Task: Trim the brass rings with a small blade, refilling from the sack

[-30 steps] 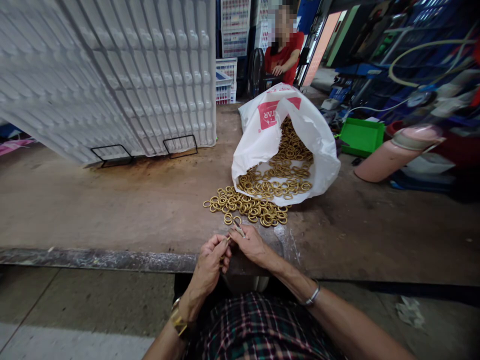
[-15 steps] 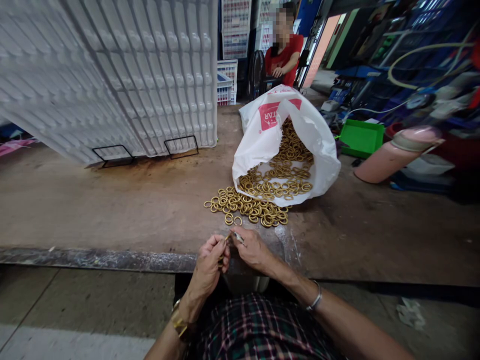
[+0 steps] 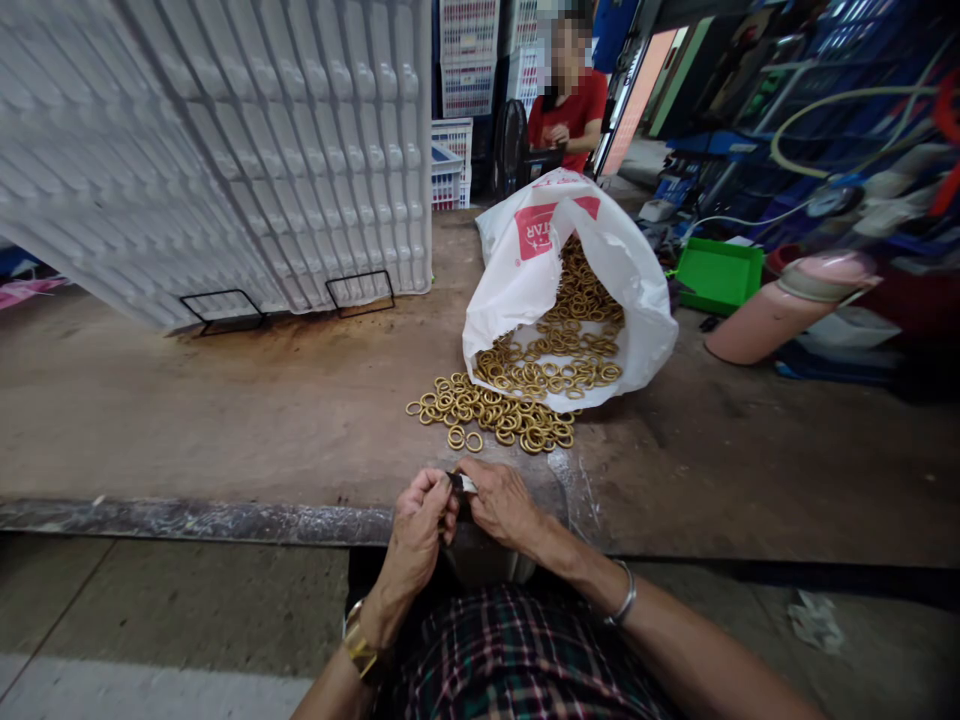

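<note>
My left hand (image 3: 418,518) is closed at the table's front edge, its fingers curled around brass rings that are mostly hidden in the palm. Opposite it, my right hand (image 3: 506,505) grips a small pale-and-dark tool (image 3: 466,484) whose exact kind I cannot make out. The tool's dark end meets the left fingertips. Just beyond both hands lies a loose pile of brass rings (image 3: 491,408), with a couple of rings (image 3: 474,441) nearest to me. More rings fill the mouth of a white plastic bag (image 3: 506,300) lying on its side.
White ribbed panels (image 3: 315,150) stand upright at left in black wire holders (image 3: 361,292). At right are a pink bottle (image 3: 772,315) and a green tray (image 3: 720,275). A person in a red shirt (image 3: 581,110) sits behind the wooden table (image 3: 225,420).
My right hand has turned slightly, and the tool's dark end now shows against the left fingertips. The ring that stuck up between the fingers is covered. The seated person's hand has lifted.
</note>
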`<state>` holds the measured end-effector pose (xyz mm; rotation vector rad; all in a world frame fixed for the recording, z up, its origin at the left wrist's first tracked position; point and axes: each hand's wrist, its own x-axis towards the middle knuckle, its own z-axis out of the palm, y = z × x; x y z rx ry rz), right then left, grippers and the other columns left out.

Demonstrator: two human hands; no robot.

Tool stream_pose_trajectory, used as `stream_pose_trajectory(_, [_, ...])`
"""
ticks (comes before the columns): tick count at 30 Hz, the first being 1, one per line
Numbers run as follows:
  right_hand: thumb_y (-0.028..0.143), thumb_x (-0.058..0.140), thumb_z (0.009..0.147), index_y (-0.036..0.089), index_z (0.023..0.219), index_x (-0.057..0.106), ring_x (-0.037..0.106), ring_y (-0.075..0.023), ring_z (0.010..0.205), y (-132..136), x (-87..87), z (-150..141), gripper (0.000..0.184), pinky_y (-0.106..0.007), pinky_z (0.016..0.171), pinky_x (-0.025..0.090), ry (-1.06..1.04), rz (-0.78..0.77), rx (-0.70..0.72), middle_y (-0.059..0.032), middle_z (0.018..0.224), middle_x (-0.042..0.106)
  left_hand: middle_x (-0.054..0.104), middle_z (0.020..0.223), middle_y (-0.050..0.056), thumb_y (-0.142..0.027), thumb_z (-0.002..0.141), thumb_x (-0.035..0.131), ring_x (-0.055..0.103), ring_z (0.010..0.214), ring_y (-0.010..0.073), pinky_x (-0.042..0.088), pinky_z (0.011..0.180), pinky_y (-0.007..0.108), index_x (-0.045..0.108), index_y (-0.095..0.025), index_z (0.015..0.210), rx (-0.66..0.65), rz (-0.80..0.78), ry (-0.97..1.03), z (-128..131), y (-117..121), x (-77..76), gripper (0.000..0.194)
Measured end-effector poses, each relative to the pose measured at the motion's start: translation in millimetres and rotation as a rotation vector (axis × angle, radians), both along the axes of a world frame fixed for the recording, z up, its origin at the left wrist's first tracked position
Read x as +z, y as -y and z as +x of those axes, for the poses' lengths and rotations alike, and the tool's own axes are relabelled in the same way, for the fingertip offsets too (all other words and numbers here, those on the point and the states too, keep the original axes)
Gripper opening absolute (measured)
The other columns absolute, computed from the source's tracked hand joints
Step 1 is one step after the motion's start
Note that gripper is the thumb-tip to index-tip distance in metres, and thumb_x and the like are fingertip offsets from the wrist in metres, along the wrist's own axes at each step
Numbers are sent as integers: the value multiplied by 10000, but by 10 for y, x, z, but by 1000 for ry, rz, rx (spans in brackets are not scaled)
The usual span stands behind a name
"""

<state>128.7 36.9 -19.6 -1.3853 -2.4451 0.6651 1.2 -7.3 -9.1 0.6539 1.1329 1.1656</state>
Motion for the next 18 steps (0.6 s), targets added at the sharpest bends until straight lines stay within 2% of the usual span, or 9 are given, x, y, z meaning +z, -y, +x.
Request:
stream_pose_trajectory(7, [81,400,704,169,920,545,525,-144,642,15,92,-18,275,-259,571,269,61,-25,-17,-50,774,642,473,561,-68,-488,748,577,372,416,40,281,395,157,442,-182,733,-4,20,-48,0,18,-22,334])
stream_pose_trajectory(13, [75,405,681,159,929,548,528,-152,644,4,56,-24,299,-263,575,265,95,-23,-38,-60,771,640,468,558,-63,-500,766,542,380,415,42,289,392,156,443,-178,697,15,48,-177,-6,32,-74,344])
stream_pose_trajectory(18, [92,415,708,166,905,559,539,-149,646,1,60,-13,255,-258,570,262,86,-40,-9,-57,766,642,470,564,-55,-508,768,534,382,418,46,299,390,155,450,-177,721,8,41,-207,-22,23,-86,345])
